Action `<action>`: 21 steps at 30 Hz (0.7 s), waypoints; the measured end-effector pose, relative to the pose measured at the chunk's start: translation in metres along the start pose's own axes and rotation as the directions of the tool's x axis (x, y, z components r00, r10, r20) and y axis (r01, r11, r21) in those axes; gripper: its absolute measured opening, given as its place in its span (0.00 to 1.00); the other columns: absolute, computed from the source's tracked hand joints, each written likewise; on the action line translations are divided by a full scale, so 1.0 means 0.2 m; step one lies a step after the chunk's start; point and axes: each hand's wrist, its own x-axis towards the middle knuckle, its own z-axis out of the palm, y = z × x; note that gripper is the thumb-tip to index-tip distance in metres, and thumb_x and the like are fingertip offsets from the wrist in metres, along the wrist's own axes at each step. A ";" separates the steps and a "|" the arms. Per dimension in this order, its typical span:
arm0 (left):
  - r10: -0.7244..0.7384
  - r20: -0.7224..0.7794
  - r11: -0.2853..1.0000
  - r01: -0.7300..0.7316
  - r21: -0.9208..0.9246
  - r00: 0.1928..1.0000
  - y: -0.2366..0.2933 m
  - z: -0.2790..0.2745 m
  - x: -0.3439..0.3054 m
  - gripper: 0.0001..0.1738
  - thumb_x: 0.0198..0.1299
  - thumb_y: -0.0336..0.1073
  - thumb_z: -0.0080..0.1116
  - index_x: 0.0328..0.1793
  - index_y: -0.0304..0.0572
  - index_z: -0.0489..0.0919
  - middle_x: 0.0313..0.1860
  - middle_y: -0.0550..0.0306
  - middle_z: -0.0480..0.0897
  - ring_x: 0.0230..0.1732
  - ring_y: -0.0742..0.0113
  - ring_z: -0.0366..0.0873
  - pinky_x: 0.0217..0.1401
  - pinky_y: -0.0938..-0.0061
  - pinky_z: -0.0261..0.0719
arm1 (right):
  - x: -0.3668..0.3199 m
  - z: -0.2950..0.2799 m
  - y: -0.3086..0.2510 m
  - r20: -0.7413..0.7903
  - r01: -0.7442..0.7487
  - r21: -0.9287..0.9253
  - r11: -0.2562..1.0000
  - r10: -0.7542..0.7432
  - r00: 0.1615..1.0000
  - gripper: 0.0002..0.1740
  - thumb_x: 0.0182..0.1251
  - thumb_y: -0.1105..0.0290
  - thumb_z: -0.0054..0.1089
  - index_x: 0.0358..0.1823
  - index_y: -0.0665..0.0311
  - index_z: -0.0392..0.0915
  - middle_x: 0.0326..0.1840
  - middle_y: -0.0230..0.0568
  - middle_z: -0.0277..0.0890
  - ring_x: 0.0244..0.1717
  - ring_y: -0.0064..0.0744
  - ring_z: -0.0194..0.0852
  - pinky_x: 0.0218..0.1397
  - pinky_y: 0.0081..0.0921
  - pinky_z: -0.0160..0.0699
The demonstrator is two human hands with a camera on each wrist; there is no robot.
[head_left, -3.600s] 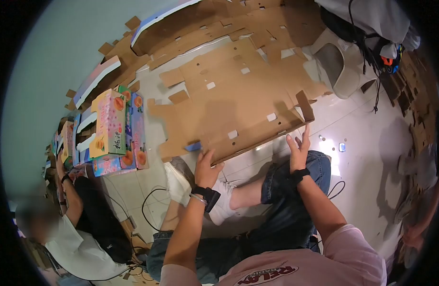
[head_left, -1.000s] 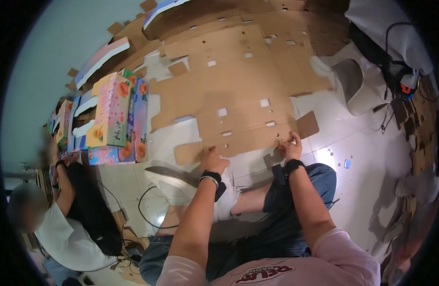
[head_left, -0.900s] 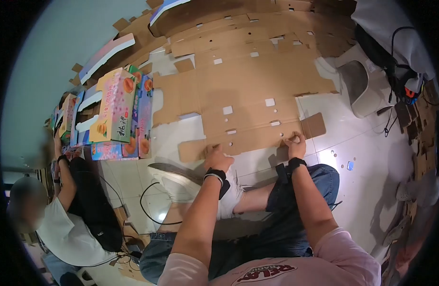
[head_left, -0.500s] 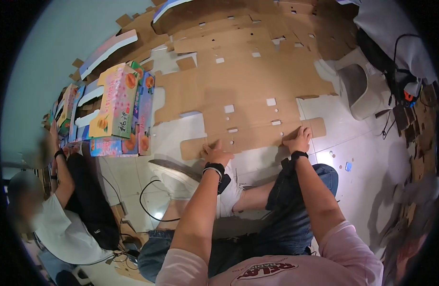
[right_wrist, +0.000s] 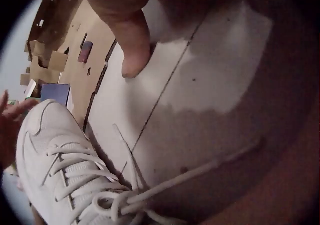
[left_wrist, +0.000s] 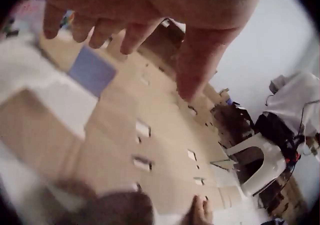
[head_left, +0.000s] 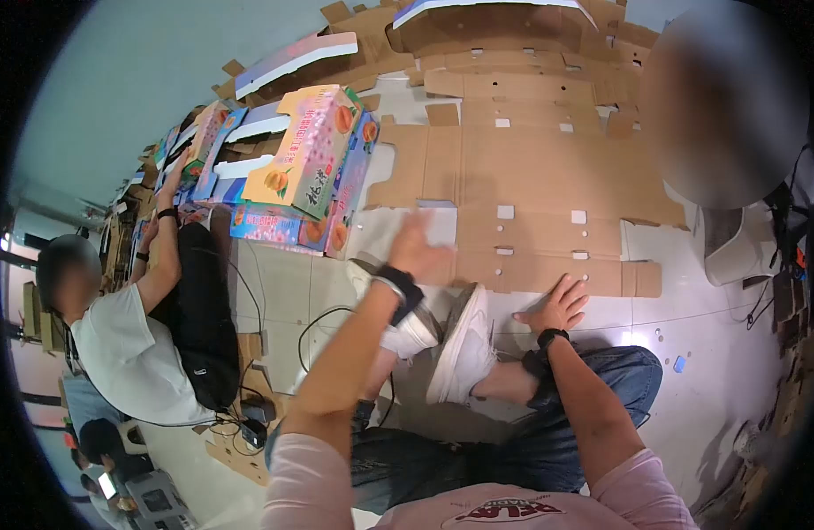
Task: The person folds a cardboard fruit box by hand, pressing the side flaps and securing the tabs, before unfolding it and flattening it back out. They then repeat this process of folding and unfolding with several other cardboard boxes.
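We locate the right hand (head_left: pixel 551 309) at the near edge of a flattened cardboard sheet (head_left: pixel 548 172); its fingers are extended and spread, the fingertips overlapping that edge in the head view, and we cannot tell how firmly they touch. We find the left hand (head_left: pixel 420 252) blurred in the head view, above the floor (head_left: pixel 593 331) beside the sheet's near left part; the left wrist view shows its fingers straight and the thumb set apart. The sheet lies brown side up on the floor in front of both hands, with several rectangular cutouts across it and a blue flap (head_left: pixel 436 204) at its left side. Nearer the wearer, we note white shoes (head_left: pixel 464 349). To the left of the sheet stand printed cartons (head_left: pixel 310 159), and beyond them a second person (head_left: pixel 142 353) in a white shirt sits with an arm extended to another carton (head_left: pixel 204 132). To the right we identify a pale stool (head_left: pixel 734 247) and, on the floor, a small blue piece (head_left: pixel 680 363). Further cardboard (head_left: pixel 500 35) lies past the sheet's far side.
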 end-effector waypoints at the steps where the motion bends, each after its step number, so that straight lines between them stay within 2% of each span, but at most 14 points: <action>1: -0.028 0.007 0.995 0.027 0.099 1.000 0.30 -0.30 0.01 0.46 0.47 0.46 0.75 0.70 0.36 0.68 0.70 0.39 0.69 0.73 0.44 0.63 0.76 0.60 0.58 | 0.00 0.00 0.00 -0.012 -0.006 -0.007 1.000 0.006 1.000 0.89 0.21 0.41 0.85 0.81 0.53 0.26 0.84 0.53 0.13 0.82 0.62 0.10 0.79 0.61 0.28; 2: 0.257 -0.202 0.907 -0.164 0.387 0.945 0.28 -0.42 0.03 0.47 0.44 0.46 0.76 0.70 0.36 0.68 0.71 0.37 0.67 0.75 0.42 0.58 0.78 0.58 0.55 | 0.01 0.01 0.00 -0.015 -0.024 -0.006 1.000 0.024 1.000 0.89 0.21 0.41 0.85 0.81 0.53 0.26 0.84 0.53 0.13 0.82 0.62 0.10 0.79 0.61 0.28; 3: 0.307 -0.321 0.866 -0.123 0.484 0.896 0.27 -0.54 0.07 0.48 0.42 0.46 0.76 0.71 0.36 0.68 0.72 0.38 0.66 0.76 0.42 0.58 0.77 0.58 0.55 | 0.02 0.04 0.01 -0.023 0.015 0.006 1.000 -0.015 1.000 0.90 0.19 0.40 0.85 0.81 0.53 0.26 0.83 0.54 0.13 0.82 0.64 0.11 0.78 0.63 0.28; 5: 0.522 -0.388 0.745 -0.184 0.641 0.760 0.27 -0.79 0.20 0.50 0.37 0.42 0.73 0.71 0.37 0.67 0.69 0.37 0.69 0.72 0.41 0.61 0.76 0.55 0.56 | 0.05 0.07 0.05 -0.044 0.039 0.024 0.999 -0.038 0.998 0.92 0.15 0.39 0.85 0.81 0.52 0.25 0.83 0.56 0.14 0.82 0.66 0.11 0.77 0.65 0.28; 6: 0.580 -0.331 0.659 -0.189 0.729 0.744 0.32 -0.92 0.25 0.49 0.36 0.41 0.72 0.70 0.39 0.68 0.65 0.37 0.71 0.69 0.40 0.63 0.75 0.53 0.59 | 0.06 0.09 0.05 -0.054 0.030 0.034 0.999 -0.028 0.998 0.93 0.14 0.39 0.86 0.81 0.52 0.25 0.83 0.56 0.14 0.82 0.65 0.11 0.77 0.65 0.29; 7: 0.612 -0.362 0.547 -0.047 0.836 0.703 0.17 -1.00 0.33 0.47 0.34 0.43 0.73 0.67 0.40 0.70 0.61 0.38 0.74 0.64 0.38 0.67 0.69 0.51 0.64 | 0.05 0.09 0.04 -0.074 0.028 -0.006 1.000 -0.028 0.997 0.93 0.13 0.37 0.84 0.81 0.52 0.25 0.83 0.56 0.13 0.82 0.66 0.10 0.77 0.66 0.28; 8: 0.480 -0.359 0.507 0.081 0.858 0.801 0.17 -1.08 0.33 0.45 0.35 0.45 0.73 0.64 0.40 0.71 0.57 0.40 0.77 0.61 0.38 0.70 0.66 0.52 0.67 | 0.06 0.11 0.07 -0.079 0.060 0.019 0.998 -0.059 0.995 0.93 0.13 0.35 0.83 0.81 0.52 0.24 0.83 0.57 0.12 0.82 0.66 0.10 0.76 0.68 0.28; 9: 0.203 -0.369 0.618 0.174 0.766 0.907 0.09 -1.15 0.38 0.45 0.34 0.46 0.74 0.63 0.40 0.72 0.53 0.40 0.79 0.59 0.40 0.72 0.64 0.56 0.69 | 0.05 0.08 0.06 -0.054 0.050 0.029 0.998 -0.049 0.997 0.93 0.14 0.36 0.84 0.81 0.52 0.24 0.83 0.57 0.11 0.81 0.66 0.09 0.76 0.68 0.26; 10: 0.172 -0.219 0.794 -0.004 0.608 0.960 -0.12 -1.25 0.45 0.47 0.35 0.48 0.75 0.64 0.38 0.70 0.54 0.38 0.79 0.61 0.41 0.73 0.64 0.60 0.70 | 0.04 0.05 0.05 -0.027 0.046 0.041 0.998 -0.045 0.999 0.93 0.15 0.36 0.84 0.81 0.52 0.23 0.83 0.57 0.10 0.81 0.66 0.07 0.76 0.68 0.25; 12: -0.198 -0.334 0.796 0.350 0.494 0.921 0.26 -1.22 0.33 0.52 0.38 0.47 0.76 0.69 0.33 0.64 0.58 0.38 0.79 0.60 0.41 0.76 0.60 0.59 0.73 | 0.03 0.05 0.05 -0.030 0.024 0.065 0.998 -0.022 0.999 0.93 0.16 0.37 0.84 0.81 0.52 0.23 0.83 0.57 0.10 0.81 0.66 0.06 0.76 0.67 0.23; 13: -0.079 -0.368 0.840 0.261 0.476 0.926 0.07 -1.25 0.37 0.52 0.37 0.45 0.75 0.71 0.37 0.63 0.55 0.38 0.81 0.55 0.40 0.80 0.56 0.58 0.76 | 0.03 0.04 0.05 -0.009 0.051 0.082 0.995 -0.051 0.999 0.92 0.16 0.38 0.84 0.81 0.52 0.23 0.83 0.57 0.10 0.81 0.65 0.05 0.76 0.66 0.21; 16: -0.186 -0.317 0.895 0.294 0.337 0.930 0.12 -1.22 0.35 0.51 0.33 0.42 0.74 0.70 0.43 0.66 0.52 0.40 0.83 0.49 0.39 0.82 0.53 0.57 0.78 | -0.01 -0.03 0.03 0.018 0.058 0.127 0.990 -0.061 0.998 0.89 0.22 0.41 0.84 0.81 0.54 0.24 0.83 0.55 0.10 0.81 0.64 0.04 0.77 0.64 0.17; 18: -0.011 -0.458 0.788 0.289 0.543 0.889 0.12 -1.18 0.33 0.49 0.30 0.35 0.73 0.68 0.47 0.69 0.50 0.42 0.84 0.46 0.41 0.83 0.50 0.57 0.79 | -0.01 -0.03 0.04 0.020 0.057 0.139 0.989 -0.060 0.998 0.89 0.22 0.41 0.84 0.81 0.54 0.24 0.83 0.54 0.10 0.81 0.63 0.04 0.78 0.63 0.17; 21: 0.107 -0.416 0.753 0.200 0.627 0.903 0.21 -1.11 0.21 0.48 0.28 0.33 0.73 0.66 0.45 0.71 0.46 0.42 0.85 0.45 0.42 0.83 0.48 0.57 0.80 | -0.01 -0.03 0.04 0.027 0.056 0.139 0.989 -0.060 0.998 0.87 0.24 0.40 0.83 0.81 0.54 0.25 0.83 0.53 0.11 0.81 0.63 0.04 0.78 0.62 0.16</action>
